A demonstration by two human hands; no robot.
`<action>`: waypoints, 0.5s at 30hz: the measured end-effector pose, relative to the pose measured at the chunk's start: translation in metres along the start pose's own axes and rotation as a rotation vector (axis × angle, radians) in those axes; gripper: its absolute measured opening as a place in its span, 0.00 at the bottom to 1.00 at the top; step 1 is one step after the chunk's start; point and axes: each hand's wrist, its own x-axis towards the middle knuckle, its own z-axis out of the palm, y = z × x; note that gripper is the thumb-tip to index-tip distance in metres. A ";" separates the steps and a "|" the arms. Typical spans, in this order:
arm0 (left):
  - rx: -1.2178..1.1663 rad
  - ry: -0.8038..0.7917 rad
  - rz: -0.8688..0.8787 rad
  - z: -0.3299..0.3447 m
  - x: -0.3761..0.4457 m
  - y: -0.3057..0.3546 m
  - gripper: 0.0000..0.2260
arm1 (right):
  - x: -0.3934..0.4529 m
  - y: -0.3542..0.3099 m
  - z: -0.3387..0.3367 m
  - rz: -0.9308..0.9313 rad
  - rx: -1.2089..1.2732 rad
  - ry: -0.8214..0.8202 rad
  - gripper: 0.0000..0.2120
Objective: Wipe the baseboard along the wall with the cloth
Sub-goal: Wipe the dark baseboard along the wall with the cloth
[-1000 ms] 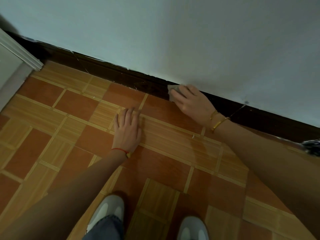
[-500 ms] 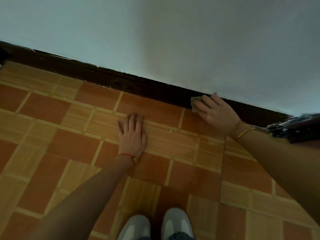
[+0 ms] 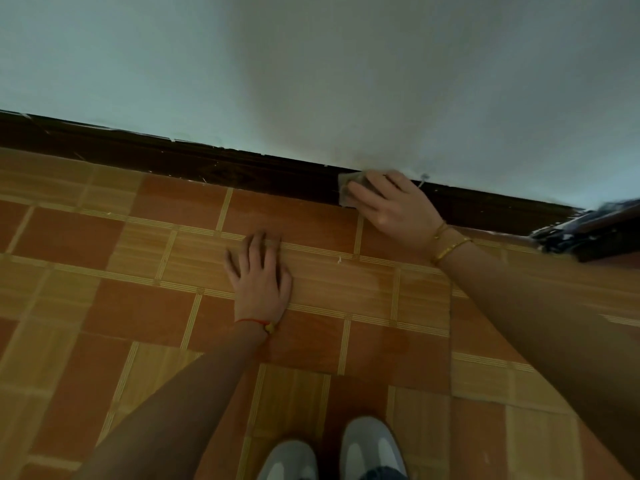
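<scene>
Head view: right hand (image 3: 398,206) presses the small grey cloth (image 3: 346,190) flat against the dark baseboard (image 3: 207,168) where it meets the wall (image 3: 311,64), fingers together over the cloth. Left hand (image 3: 259,275) lies flat on the tiled floor (image 3: 104,306), fingers spread, holding nothing. To wipe well: firm even pressure, cover top edge and face, overlap strokes.

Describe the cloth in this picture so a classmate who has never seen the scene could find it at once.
Find the dark baseboard running where the pale wall meets the tiled floor. Follow it rightwards to the right hand pressed against it. The cloth is the small greyish patch under those fingertips, the only pale thing on the dark strip.
</scene>
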 end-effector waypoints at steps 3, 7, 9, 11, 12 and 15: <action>0.007 -0.002 0.001 0.000 -0.001 0.000 0.25 | -0.056 0.017 0.004 0.051 0.029 -0.043 0.19; 0.009 0.006 0.004 -0.001 -0.001 0.002 0.26 | -0.095 0.033 0.006 0.085 0.044 -0.088 0.20; 0.009 0.001 0.005 -0.002 -0.001 0.002 0.26 | -0.090 0.033 0.005 0.061 0.048 -0.092 0.16; 0.018 -0.006 0.001 -0.002 -0.001 0.002 0.27 | -0.081 0.031 0.004 0.049 0.063 -0.066 0.16; 0.025 -0.007 0.002 -0.002 -0.001 0.002 0.27 | -0.075 0.029 0.004 0.047 0.070 -0.049 0.17; 0.033 -0.007 0.005 0.000 -0.001 0.001 0.27 | -0.048 0.021 0.000 0.057 0.090 0.003 0.16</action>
